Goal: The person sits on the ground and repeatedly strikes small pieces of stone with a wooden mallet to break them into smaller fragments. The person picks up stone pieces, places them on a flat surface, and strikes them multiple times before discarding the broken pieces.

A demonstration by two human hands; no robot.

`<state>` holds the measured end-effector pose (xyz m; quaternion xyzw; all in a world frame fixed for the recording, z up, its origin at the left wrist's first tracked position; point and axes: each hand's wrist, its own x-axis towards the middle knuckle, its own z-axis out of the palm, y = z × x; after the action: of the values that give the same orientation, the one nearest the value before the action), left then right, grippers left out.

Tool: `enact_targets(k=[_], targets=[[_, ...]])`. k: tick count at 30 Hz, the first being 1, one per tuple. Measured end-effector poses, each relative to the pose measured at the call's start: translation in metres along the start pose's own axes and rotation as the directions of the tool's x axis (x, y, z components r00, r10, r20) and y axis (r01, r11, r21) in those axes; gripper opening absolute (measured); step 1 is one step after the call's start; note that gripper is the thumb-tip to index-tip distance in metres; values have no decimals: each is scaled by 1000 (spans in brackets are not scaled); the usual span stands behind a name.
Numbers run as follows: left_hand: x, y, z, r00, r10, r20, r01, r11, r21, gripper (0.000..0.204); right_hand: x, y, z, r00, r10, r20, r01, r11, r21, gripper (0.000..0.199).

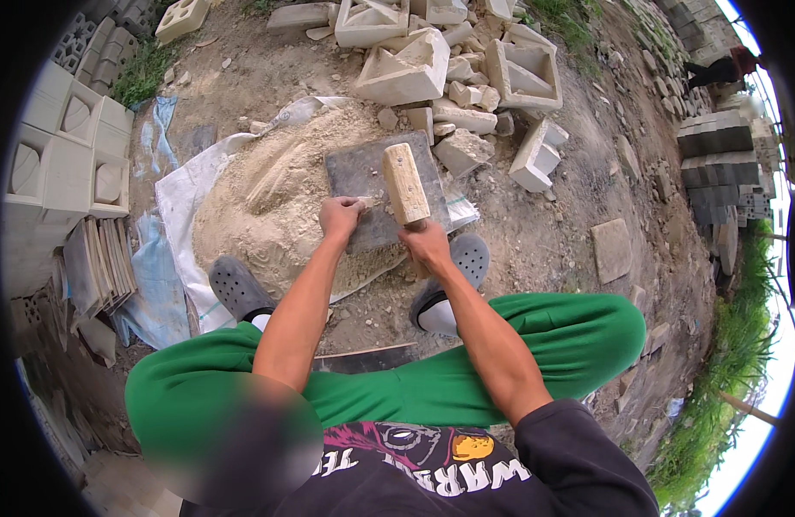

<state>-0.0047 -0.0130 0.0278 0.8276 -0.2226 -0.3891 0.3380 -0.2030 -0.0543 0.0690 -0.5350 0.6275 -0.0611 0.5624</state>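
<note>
My right hand (428, 246) is closed round the handle of a wooden mallet (405, 185), whose worn, blocky head is raised over a dark square slab (352, 177). At the slab's left part, my left hand (341, 217) is closed in a pinch. A small pale piece of stone (371, 202) shows at its fingertips, partly hidden by them. The slab lies between my feet, at the right edge of a heap of sandy crushed material (268, 185). Under the heap is a white woven sheet (178, 191).
Broken pale blocks (403, 69) and rubble lie piled beyond the slab. Hollow blocks (79, 116) are stacked at left, above leaning thin boards (102, 263). A flat stone (611, 250) lies on the dirt at right. Far right, a person (726, 71) is near grey block stacks (716, 146).
</note>
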Motion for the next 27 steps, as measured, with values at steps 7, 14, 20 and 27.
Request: enact_targets(k=[7, 14, 20, 27], targets=[[-6, 9, 11, 979, 163, -123, -121, 947, 296, 31, 3, 29, -12, 988, 14, -151, 3, 994, 112, 30], [-19, 12, 34, 629, 772, 89, -676, 488, 552, 31, -1, 40, -14, 993, -26, -117, 19, 998, -58, 23], [-5, 4, 41, 680, 710, 182, -670, 501, 548, 20, -3, 38, -15, 995, -10, -95, 0, 994, -106, 27], [4, 3, 37, 732, 653, 195, -626, 532, 570, 17, 23, 75, -11, 987, -68, -144, 65, 998, -26, 18]])
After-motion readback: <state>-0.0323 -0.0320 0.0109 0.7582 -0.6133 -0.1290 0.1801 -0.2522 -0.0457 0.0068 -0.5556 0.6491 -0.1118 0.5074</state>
